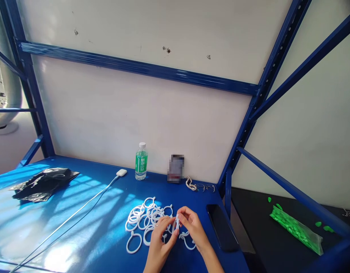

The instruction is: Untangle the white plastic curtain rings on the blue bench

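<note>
Now pinching a small white plastic ring [177, 222] between both hands, fingertips closing narrowly on it from either side: left hand [161, 234] gripping with thumb and forefinger, right hand [193, 226] curling over it from the other side. Holding that ring just above the blue metal shelf top [86, 235], at the near right edge of a loose heap of white plastic rings [145, 220]. Hovering, with the right hand, over a few more rings of that heap.

Finding little writing to read: only white characters, too small to make out, on the green label of a clear plastic water bottle with a white cap [141, 162], standing well behind the grip by the wall, just left of a blurred-out upright card [176, 168].

Working just left of a flat black phone [222, 226]. Leaving, far left of the grip, a crumpled black plastic bag [42, 184] and, behind and to the left, a white charger with its thin cable [121, 172]. Leaving wire-framed glasses [205, 187] behind the grip to the right. Leaving, far right on a black lower surface, a bright green plastic bag [296, 227].
</note>
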Available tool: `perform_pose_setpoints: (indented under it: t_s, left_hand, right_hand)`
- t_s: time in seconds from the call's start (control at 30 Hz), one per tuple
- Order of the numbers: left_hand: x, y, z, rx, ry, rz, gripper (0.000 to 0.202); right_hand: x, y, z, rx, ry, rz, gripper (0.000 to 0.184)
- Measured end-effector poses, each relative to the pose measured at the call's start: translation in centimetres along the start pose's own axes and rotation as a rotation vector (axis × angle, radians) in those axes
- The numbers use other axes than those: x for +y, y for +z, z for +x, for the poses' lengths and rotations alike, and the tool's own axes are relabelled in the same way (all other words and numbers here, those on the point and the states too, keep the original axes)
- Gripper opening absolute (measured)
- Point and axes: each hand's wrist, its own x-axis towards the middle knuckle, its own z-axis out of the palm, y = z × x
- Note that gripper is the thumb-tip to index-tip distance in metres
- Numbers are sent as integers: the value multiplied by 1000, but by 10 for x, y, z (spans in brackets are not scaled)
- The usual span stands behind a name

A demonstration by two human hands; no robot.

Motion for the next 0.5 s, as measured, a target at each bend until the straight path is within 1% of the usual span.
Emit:
perform_pose_setpoints:
  t_s: [0.07, 0.2, 0.37, 0.5]
  left_hand:
    - [4, -2, 2, -17, -24, -49, 29]
    - [9, -5, 5, -67, -57, -98, 29]
    - [9, -6, 4, -83, -117, -140, 33]
    - [7, -6, 4, -89, -111, -150, 32]
  right_hand:
    - [-3, 1, 0, -19, 14, -10, 40]
    - [-6, 3, -1, -57, -5, -31, 44]
    - [-1, 4, -2, -73, 34, 4, 46]
    - [2, 5, -2, -85, 62, 81, 46]
